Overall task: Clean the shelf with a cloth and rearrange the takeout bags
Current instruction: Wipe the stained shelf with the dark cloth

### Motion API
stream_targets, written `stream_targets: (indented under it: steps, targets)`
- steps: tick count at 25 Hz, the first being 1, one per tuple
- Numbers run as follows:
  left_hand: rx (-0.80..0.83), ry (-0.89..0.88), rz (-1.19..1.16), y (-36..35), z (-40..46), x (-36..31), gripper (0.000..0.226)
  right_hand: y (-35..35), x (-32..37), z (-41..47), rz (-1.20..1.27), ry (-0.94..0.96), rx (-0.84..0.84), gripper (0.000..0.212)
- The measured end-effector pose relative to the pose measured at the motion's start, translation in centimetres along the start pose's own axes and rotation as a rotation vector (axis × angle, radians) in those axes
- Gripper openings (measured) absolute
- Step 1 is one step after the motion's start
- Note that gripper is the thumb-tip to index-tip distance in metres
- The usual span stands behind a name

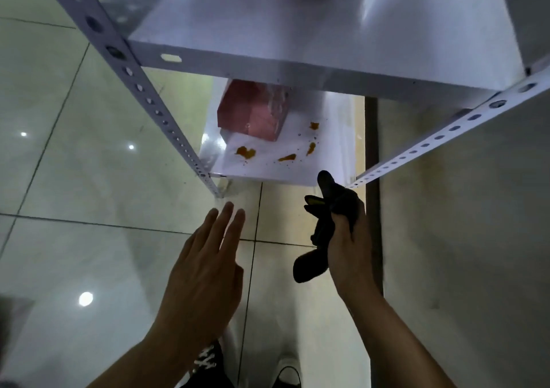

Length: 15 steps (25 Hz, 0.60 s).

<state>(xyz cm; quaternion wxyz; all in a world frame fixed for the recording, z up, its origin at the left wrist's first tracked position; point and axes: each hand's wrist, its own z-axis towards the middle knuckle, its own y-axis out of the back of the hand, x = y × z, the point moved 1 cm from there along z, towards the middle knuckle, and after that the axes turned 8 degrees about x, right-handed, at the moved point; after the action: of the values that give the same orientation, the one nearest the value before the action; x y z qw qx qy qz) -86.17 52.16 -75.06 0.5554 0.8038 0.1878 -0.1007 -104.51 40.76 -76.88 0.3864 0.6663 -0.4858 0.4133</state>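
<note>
Left hand (205, 265) flat, fingers spread and empty; right hand (349, 247) raised, clenched around dark cloth (324, 224) below stained shelf (268, 152).

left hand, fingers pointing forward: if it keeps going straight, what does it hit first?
Probably the foot of the white perforated metal upright at the lower shelf's front-left corner, just past the open left hand. Depth is unclear; it might pass beside the post, over bare tiled floor.
</note>
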Motion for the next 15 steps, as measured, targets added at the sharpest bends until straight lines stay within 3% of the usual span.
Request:
stream_targets:
  steps: [4, 10, 12, 15]
  targets:
    - [-0.001, 0.001, -0.014, -5.0, 4.0, 1.2, 0.085, -0.2, -1.3, 8.1, -0.071, 0.233, 0.014, 0.038]
    - [-0.068, -0.031, 0.116, -7.4, 11.6, 4.9, 0.083, 0.8, -1.4, 19.8, -0.368, 0.436, -0.076, 0.038]
    - [-0.075, -0.039, 0.125, -7.9, 13.4, 6.5, 0.081, 1.0, -1.2, 23.1, -0.557, 0.488, -0.067, 0.042]
    - [-0.053, -0.033, 0.17, -8.7, 14.6, 7.9, 0.074, 0.7, -2.7, 27.0, -1.127, 0.355, -0.075, 0.044]
